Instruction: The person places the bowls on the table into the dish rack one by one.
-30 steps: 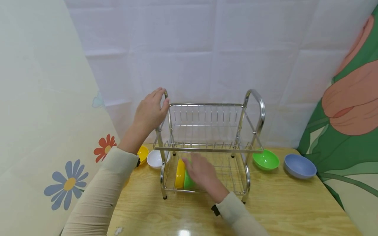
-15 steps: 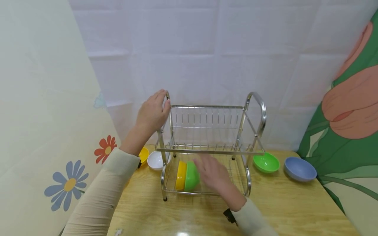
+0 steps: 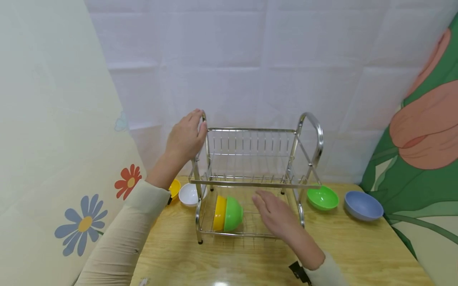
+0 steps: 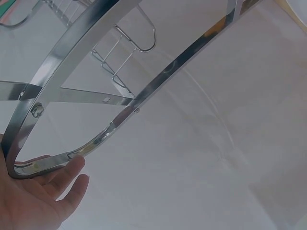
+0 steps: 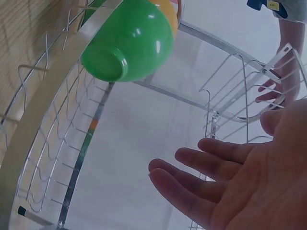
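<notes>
A two-tier metal dish rack (image 3: 255, 184) stands on the wooden table. My left hand (image 3: 187, 137) grips the top bend of its left side frame; in the left wrist view, fingers (image 4: 72, 175) show beside the metal bar. On the lower tier, an orange-yellow bowl (image 3: 219, 213) and a green bowl (image 3: 233, 214) stand on edge, side by side toward the left. The green bowl's base (image 5: 103, 62) faces right. My right hand (image 3: 277, 214) is just right of these bowls, over the front of the lower tier, its fingers extended and holding nothing.
Left of the rack are a white bowl (image 3: 188, 194) and a yellow bowl (image 3: 174, 188), partly hidden by my left arm. On the right sit another green bowl (image 3: 323, 197) and a blue bowl (image 3: 363, 205). A white cloth (image 3: 232, 59) hangs behind.
My right hand has left the green bowl and moved right, uncovering it. Both bowls stay upright on the lower tier. The left hand keeps its place on the rack.
</notes>
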{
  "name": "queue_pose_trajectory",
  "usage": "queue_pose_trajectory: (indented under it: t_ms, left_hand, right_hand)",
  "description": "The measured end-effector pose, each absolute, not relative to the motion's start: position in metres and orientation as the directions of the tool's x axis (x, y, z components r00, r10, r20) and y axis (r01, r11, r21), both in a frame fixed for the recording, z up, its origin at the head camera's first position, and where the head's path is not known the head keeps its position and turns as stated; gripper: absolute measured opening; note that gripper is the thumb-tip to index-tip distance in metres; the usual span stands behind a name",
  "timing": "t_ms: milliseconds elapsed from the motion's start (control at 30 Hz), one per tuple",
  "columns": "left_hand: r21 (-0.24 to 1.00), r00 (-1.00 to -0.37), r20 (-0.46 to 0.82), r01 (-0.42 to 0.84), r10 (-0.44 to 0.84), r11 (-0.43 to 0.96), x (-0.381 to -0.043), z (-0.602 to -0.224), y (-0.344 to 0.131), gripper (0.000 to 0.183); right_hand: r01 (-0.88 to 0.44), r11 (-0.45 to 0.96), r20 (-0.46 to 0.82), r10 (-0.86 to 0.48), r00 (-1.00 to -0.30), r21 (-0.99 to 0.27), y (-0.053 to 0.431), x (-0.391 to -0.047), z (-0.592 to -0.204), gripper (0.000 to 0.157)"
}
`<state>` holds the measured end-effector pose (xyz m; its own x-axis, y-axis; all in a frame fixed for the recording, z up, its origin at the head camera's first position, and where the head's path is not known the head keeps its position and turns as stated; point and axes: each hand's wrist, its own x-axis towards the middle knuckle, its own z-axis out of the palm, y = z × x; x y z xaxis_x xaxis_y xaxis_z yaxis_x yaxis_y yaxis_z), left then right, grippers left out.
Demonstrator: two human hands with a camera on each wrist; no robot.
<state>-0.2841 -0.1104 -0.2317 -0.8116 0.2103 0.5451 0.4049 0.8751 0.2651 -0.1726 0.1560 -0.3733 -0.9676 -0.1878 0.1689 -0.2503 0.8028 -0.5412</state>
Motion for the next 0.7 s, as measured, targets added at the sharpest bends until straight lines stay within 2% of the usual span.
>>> queue_pose_trajectory:
  t_ms: [267, 700]
  left_hand:
    - [0.273, -0.817, 0.537, 0.402, 0.209, 0.874, -0.282, -0.233, -0.11, 0.057]
    - [0.258, -0.805, 0.554, 0.409, 0.212, 0.875, -0.284, -0.234, -0.11, 0.056]
  right_hand:
    - [-0.242, 0.82, 0.176, -0.175, -0.969, -0.518, 0.18, -0.161, -0.372, 0.066]
    - [-0.182, 0.863, 0.153, -0.123, -0.98, -0.472, 0.231, -0.144, -0.364, 0.068]
